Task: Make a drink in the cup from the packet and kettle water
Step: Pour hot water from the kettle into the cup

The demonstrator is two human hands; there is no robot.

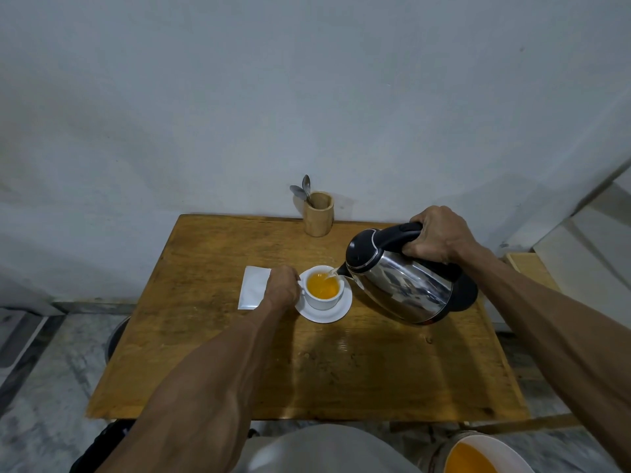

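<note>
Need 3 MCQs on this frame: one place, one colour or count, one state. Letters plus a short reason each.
1. Where does the wooden holder stand?
A. at the table's far edge by the wall
B. on the saucer
C. at the near edge

2. How many spoons are in the holder?
A. none
B. two
C. five

3. What state is the kettle in?
A. upright on the table
B. lying on the floor
C. tilted, pouring into the cup

Answers:
1 A, it stands at the back of the table, against the wall.
2 B, two spoon bowls stick out of it.
3 C, the right hand tips the kettle by its handle and a stream runs from the spout into the orange liquid, while the left hand steadies the cup on its saucer.
</note>
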